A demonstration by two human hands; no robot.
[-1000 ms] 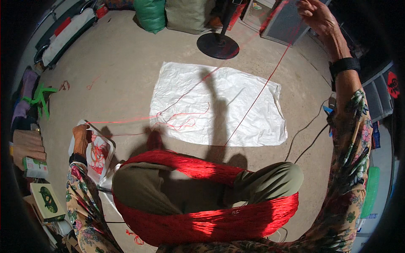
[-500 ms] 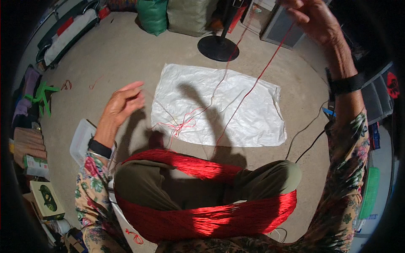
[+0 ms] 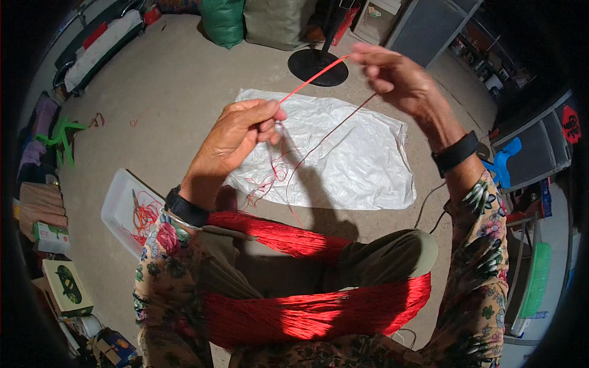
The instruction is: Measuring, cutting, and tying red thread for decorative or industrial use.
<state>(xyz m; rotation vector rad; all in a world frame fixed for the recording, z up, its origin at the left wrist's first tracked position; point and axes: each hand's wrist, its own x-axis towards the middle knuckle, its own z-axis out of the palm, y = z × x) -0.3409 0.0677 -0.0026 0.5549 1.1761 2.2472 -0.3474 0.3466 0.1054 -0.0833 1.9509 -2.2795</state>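
A red cord (image 3: 316,76) runs taut between my hands, above a white woven sheet on the floor. My left hand (image 3: 245,126) pinches its lower end between thumb and fingers. Farther up and to the right, my right hand (image 3: 392,76) is closed on the cord, slightly blurred; a darker strand (image 3: 331,134) slants down from it toward the sheet. Loose red threads (image 3: 270,178) dangle and lie tangled below my left hand. A thick skein of red cord (image 3: 313,313) loops around my bent knees, one band in front of them and one across my lap.
The white sheet (image 3: 362,153) lies ahead of my knees. At left stands a white plastic tub (image 3: 126,196) with red cord scraps and a scissors-like tool. A black round stand base (image 3: 318,67) and a green sack (image 3: 222,23) are at the back. Boxes (image 3: 67,288) line the left side.
My right hand has come down and left from the upper right. My left hand has moved right and up and now pinches the cord. The tub is more exposed.
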